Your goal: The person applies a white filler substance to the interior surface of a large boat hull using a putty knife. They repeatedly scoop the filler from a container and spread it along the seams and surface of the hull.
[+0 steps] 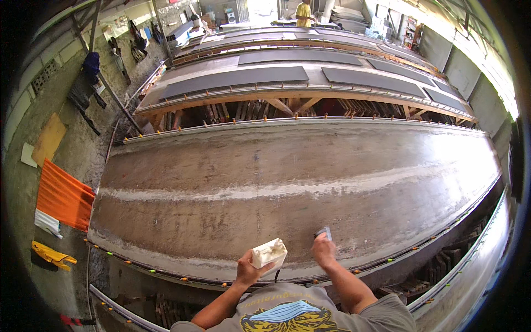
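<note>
My left hand [248,269] is wrapped around a cream plastic container [270,253], like a cut-open jug, held over the near edge of the long table [232,166]. What is inside the container cannot be made out. To its right, my right hand [323,250] is closed on a small grey flat-bladed tool that looks like a scraper [324,232]. The blade is at or just above the brown, stained tabletop; whether it touches is unclear. A pale streak runs lengthwise across the table surface.
A rail with small orange and green clips [153,271] lines the table's near edge. Beyond stand more long tables with dark flat panels [238,81]. An orange cloth [63,195] hangs at the left wall. Far back is a person in yellow [303,13].
</note>
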The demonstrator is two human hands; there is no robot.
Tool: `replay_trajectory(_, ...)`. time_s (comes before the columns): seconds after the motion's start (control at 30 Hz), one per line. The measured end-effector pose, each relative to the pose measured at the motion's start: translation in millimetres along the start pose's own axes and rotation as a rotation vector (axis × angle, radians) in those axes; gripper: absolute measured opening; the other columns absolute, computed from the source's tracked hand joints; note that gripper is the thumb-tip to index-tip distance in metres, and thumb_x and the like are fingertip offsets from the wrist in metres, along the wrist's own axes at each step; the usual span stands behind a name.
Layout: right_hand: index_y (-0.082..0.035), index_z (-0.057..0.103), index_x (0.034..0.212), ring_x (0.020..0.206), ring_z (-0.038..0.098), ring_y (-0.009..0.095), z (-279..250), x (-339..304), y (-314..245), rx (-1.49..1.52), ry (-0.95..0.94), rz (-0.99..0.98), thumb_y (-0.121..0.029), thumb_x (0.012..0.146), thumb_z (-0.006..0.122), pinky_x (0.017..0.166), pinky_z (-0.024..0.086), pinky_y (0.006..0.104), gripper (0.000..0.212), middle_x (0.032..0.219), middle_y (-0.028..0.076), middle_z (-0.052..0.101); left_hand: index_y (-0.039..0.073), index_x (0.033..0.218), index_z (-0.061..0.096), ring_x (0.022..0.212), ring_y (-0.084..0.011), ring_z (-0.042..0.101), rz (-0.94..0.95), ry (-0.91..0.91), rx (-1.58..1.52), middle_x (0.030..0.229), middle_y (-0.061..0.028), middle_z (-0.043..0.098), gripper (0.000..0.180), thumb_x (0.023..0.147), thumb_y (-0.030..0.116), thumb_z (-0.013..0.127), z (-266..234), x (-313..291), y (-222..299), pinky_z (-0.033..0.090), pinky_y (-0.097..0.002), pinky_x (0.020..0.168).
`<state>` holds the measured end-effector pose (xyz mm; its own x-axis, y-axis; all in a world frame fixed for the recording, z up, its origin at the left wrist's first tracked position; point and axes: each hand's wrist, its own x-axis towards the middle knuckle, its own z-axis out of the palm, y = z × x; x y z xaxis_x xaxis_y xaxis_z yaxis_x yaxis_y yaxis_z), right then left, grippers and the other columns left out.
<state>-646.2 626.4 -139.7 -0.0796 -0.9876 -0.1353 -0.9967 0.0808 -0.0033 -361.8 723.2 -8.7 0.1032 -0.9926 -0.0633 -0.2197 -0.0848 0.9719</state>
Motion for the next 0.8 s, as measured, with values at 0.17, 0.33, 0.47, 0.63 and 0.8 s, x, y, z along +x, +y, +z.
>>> replay_trajectory(0.17, -0.002, 0.062, 0.108, 0.095, 0.071, 0.044, -115, -18, -3, 0.361, -0.324, -0.111, -0.02, 0.085, 0.063, 0.084, 0.056, 0.0526, 0.029, 0.096, 0.027, 0.072, -0.003, 0.116, 0.063, 0.101, -0.0193, 0.072, 0.02, -0.007, -0.051, 0.108, -0.0127, 0.075, 0.056, 0.075, 0.022, 0.093, 20, 8, 4, 0.057, -0.0336, 0.089)
replay_trajectory(0.33, -0.001, 0.068, 0.105, 0.095, 0.072, 0.039, -81, -1, 1, 0.293, -0.311, -0.056, -0.029, 0.078, 0.076, 0.082, 0.056, 0.0507, 0.04, 0.096, 0.023, 0.074, -0.002, 0.113, 0.064, 0.099, -0.0185, 0.073, 0.038, -0.045, 0.057, 0.106, -0.0127, 0.075, 0.054, 0.075, 0.023, 0.093, 32, 11, 13, 0.057, -0.0332, 0.087)
replay_trajectory(0.47, 0.003, 0.073, 0.092, 0.091, 0.073, 0.039, -37, 48, 94, 0.638, -0.285, 0.031, -0.033, 0.066, 0.088, 0.079, 0.058, 0.0472, 0.047, 0.091, 0.025, 0.073, -0.002, 0.116, 0.064, 0.102, -0.019, 0.072, 0.023, -0.093, 0.039, 0.109, -0.0116, 0.075, 0.055, 0.074, 0.019, 0.093, 34, 7, 18, 0.056, -0.0345, 0.09)
replay_trajectory(0.63, -0.002, 0.076, 0.093, 0.086, 0.074, 0.038, -61, 66, 184, 0.533, -0.045, 0.285, -0.028, 0.069, 0.087, 0.074, 0.059, 0.0465, 0.037, 0.091, 0.024, 0.074, -0.001, 0.112, 0.065, 0.098, -0.0193, 0.073, 0.064, -0.064, 0.093, 0.104, -0.0125, 0.076, 0.053, 0.075, 0.025, 0.093, 24, 3, 24, 0.057, -0.0334, 0.086)
replay_trajectory(0.8, -0.005, 0.07, 0.101, 0.092, 0.074, 0.038, -73, 68, 152, 0.156, 0.099, 0.328, -0.015, 0.084, 0.066, 0.076, 0.058, 0.0485, 0.02, 0.095, 0.022, 0.074, -0.002, 0.113, 0.065, 0.099, -0.0184, 0.073, 0.063, -0.038, 0.076, 0.104, -0.0124, 0.076, 0.054, 0.075, 0.025, 0.093, 6, 2, 9, 0.057, -0.0339, 0.086)
